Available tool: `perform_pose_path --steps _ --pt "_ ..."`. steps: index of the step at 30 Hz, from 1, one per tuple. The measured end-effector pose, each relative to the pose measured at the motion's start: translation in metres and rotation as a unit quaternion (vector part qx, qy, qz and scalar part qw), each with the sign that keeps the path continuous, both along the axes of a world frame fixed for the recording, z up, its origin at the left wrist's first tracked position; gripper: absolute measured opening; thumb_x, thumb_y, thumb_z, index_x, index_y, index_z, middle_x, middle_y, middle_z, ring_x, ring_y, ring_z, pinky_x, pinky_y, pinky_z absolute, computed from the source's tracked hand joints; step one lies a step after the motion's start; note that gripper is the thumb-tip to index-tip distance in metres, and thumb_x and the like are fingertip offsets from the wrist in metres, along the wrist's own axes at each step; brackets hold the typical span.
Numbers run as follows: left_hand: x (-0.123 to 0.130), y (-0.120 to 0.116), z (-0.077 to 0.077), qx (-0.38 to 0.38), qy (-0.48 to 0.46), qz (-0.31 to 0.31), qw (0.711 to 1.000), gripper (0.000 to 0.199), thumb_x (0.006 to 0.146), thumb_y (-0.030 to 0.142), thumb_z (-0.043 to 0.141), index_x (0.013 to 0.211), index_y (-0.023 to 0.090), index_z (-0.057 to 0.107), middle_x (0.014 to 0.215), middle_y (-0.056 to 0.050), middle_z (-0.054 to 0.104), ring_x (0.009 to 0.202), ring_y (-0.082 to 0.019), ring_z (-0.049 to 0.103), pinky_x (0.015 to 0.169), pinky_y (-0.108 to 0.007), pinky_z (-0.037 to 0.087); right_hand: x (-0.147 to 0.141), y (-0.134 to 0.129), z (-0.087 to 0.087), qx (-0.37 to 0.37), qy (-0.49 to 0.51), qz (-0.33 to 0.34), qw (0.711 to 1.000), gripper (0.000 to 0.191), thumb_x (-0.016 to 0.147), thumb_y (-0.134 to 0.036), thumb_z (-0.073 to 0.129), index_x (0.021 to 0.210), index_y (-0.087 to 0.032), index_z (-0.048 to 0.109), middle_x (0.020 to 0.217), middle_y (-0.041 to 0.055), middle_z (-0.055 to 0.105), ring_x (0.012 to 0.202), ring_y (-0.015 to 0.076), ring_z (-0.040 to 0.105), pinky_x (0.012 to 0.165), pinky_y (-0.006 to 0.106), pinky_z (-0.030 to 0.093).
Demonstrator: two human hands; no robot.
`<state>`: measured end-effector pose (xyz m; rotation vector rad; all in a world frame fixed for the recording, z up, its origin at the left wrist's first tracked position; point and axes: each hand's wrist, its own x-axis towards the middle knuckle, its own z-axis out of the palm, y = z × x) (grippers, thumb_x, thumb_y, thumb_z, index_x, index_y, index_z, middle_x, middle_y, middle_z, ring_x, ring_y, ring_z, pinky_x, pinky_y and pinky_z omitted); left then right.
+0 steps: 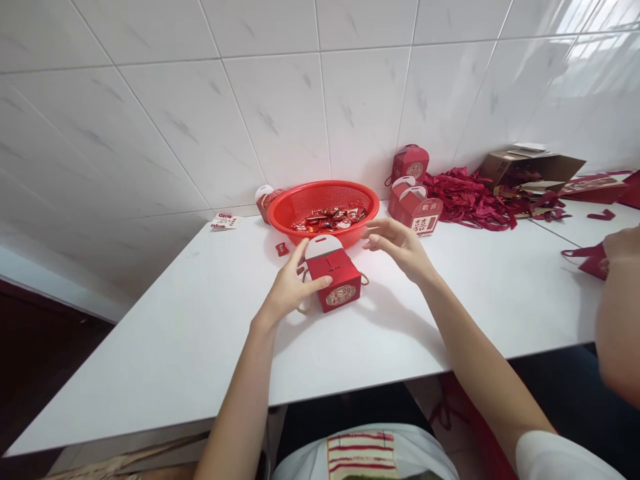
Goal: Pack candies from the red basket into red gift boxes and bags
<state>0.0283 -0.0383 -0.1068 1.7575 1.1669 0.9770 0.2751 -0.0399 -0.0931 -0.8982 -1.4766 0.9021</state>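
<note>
A small red gift box [343,270] with a round gold emblem and a rope cord stands upright on the white table [200,320]. Its top flaps are folded in, while a white-backed handle flap sticks up at the rear. My left hand [287,287] grips the box from the left, thumb resting on the top. Raised to the right of it, my right hand [400,250] is empty with its fingers apart, near the rim of a red plastic basket [370,213]. Wrapped candies [335,219] lie inside the basket.
More red boxes [415,210] stand right of the basket, beside a heap of red ribbons [470,200] and an open cardboard carton [530,167]. One loose candy [282,249] lies left of my box. At the right edge, another person's hand [623,247] holds red material.
</note>
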Motion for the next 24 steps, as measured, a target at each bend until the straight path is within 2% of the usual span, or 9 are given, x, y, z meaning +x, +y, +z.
perform_pose_path --steps 2,4,6,8,10,14,17,21,24 --pt "-0.001 0.004 -0.001 -0.009 -0.006 -0.007 1.0 0.096 0.068 0.045 0.08 0.151 0.026 0.034 0.149 -0.012 0.048 0.139 -0.031 0.044 0.11 -0.043 0.042 0.009 0.001 0.001 -0.019 0.01 -0.007 1.0 0.042 0.078 -0.054 0.073 0.102 -0.021 0.065 0.097 0.0056 0.072 0.079 0.0175 0.069 0.079 0.035 0.056" --pt "-0.002 0.007 -0.003 -0.006 -0.005 -0.001 1.0 0.086 0.067 0.048 0.079 0.143 0.025 0.045 0.144 -0.011 0.054 0.135 -0.031 0.048 0.108 -0.043 0.044 0.017 0.002 0.0 -0.036 0.012 -0.016 0.999 0.042 0.076 -0.055 0.074 0.099 -0.02 0.066 0.093 0.0051 0.073 0.075 0.0169 0.069 0.077 0.034 0.056" --pt "-0.001 0.008 -0.006 -0.001 -0.006 -0.002 1.0 0.068 0.066 0.051 0.079 0.126 0.023 0.06 0.139 -0.01 0.058 0.13 -0.031 0.053 0.105 -0.042 0.046 0.024 0.002 -0.002 -0.053 0.022 -0.022 0.998 0.042 0.074 -0.054 0.075 0.097 -0.02 0.067 0.089 0.0047 0.073 0.073 0.0164 0.069 0.076 0.035 0.056" --pt "0.001 0.008 -0.008 -0.001 -0.013 -0.005 1.0 0.053 0.066 0.052 0.078 0.108 0.021 0.067 0.137 -0.01 0.059 0.124 -0.031 0.058 0.1 -0.04 0.049 0.03 0.003 -0.004 -0.072 0.037 -0.029 0.996 0.042 0.071 -0.053 0.077 0.095 -0.019 0.067 0.086 0.0045 0.073 0.07 0.0158 0.069 0.075 0.034 0.057" --pt "0.004 0.007 -0.009 -0.021 -0.024 -0.007 0.999 0.05 0.066 0.052 0.077 0.103 0.02 0.068 0.131 -0.01 0.062 0.116 -0.03 0.062 0.092 -0.037 0.053 0.035 0.004 -0.007 -0.092 0.046 -0.033 0.994 0.043 0.068 -0.052 0.079 0.093 -0.019 0.067 0.084 0.0045 0.073 0.068 0.0153 0.068 0.074 0.033 0.057" --pt "0.01 0.007 -0.01 -0.047 -0.026 -0.013 0.998 0.049 0.07 0.054 0.072 0.105 0.021 0.064 0.108 -0.006 0.07 0.096 -0.024 0.066 0.078 -0.032 0.055 0.037 0.004 -0.013 -0.118 0.042 -0.035 0.992 0.042 0.067 -0.051 0.079 0.09 -0.018 0.067 0.084 0.0052 0.073 0.067 0.0149 0.068 0.071 0.03 0.056" --pt "0.012 0.008 -0.011 -0.016 -0.014 0.001 1.0 0.046 0.072 0.055 0.068 0.101 0.02 0.065 0.101 -0.005 0.07 0.09 -0.021 0.065 0.075 -0.03 0.054 0.03 0.003 -0.016 -0.134 -0.002 -0.027 0.991 0.038 0.071 -0.049 0.077 0.091 -0.018 0.067 0.086 0.0059 0.073 0.071 0.0151 0.069 0.07 0.029 0.056" --pt "0.013 0.009 -0.013 -0.022 -0.024 -0.001 0.999 0.046 0.071 0.054 0.068 0.101 0.02 0.065 0.093 -0.004 0.07 0.081 -0.02 0.065 0.07 -0.029 0.053 0.022 0.001 -0.018 -0.173 -0.085 0.03 0.981 0.032 0.077 -0.043 0.075 0.093 -0.016 0.068 0.093 0.0081 0.073 0.075 0.0149 0.069 0.069 0.028 0.055" --pt "0.014 0.01 -0.016 -0.021 -0.044 -0.001 0.999 0.045 0.071 0.053 0.07 0.101 0.02 0.065 0.092 -0.003 0.069 0.08 -0.019 0.064 0.071 -0.029 0.053 0.028 -0.001 -0.019 -0.175 -0.093 0.058 0.978 0.03 0.078 -0.04 0.075 0.094 -0.016 0.068 0.094 0.008 0.073 0.076 0.0144 0.069 0.071 0.028 0.056"
